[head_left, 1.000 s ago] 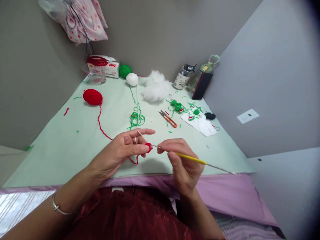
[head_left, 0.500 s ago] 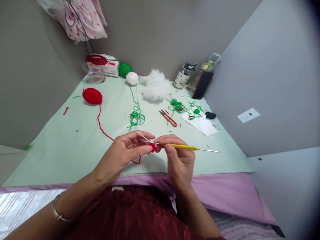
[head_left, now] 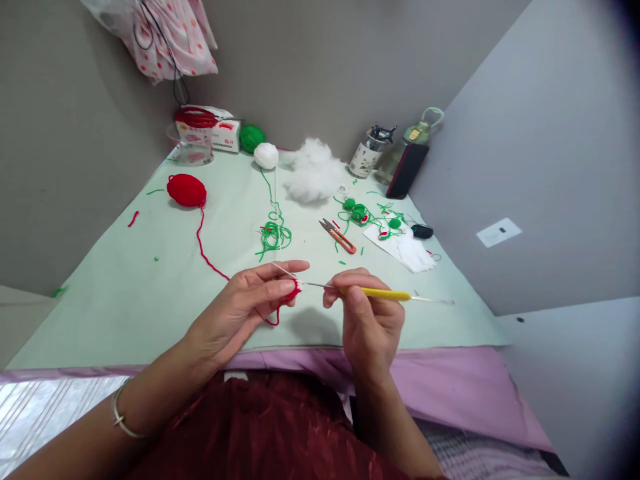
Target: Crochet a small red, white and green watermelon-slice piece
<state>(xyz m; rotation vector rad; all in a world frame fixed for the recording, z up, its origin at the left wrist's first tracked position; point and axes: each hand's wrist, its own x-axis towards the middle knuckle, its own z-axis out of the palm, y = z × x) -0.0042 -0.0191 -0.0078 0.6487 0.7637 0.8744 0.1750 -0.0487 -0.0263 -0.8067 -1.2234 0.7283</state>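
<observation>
Left hand (head_left: 240, 303) pinches small red crocheted yarn piece (head_left: 294, 289) between thumb and fingers, above near edge of pale green table mat (head_left: 125, 280). Right hand (head_left: 367, 320) closed round yellow-handled metal crochet hook (head_left: 373, 293), tip at piece. Red yarn strand (head_left: 203, 250) runs from piece to red yarn ball (head_left: 186, 190) far left on mat. Orange-handled thread snips (head_left: 337, 236) beyond hook.

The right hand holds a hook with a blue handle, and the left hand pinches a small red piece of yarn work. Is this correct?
Not quite. The head view shows that the hook has a yellow handle, not a blue one. The rest stands: the right hand holds it, and the left hand pinches the small red piece.
</observation>
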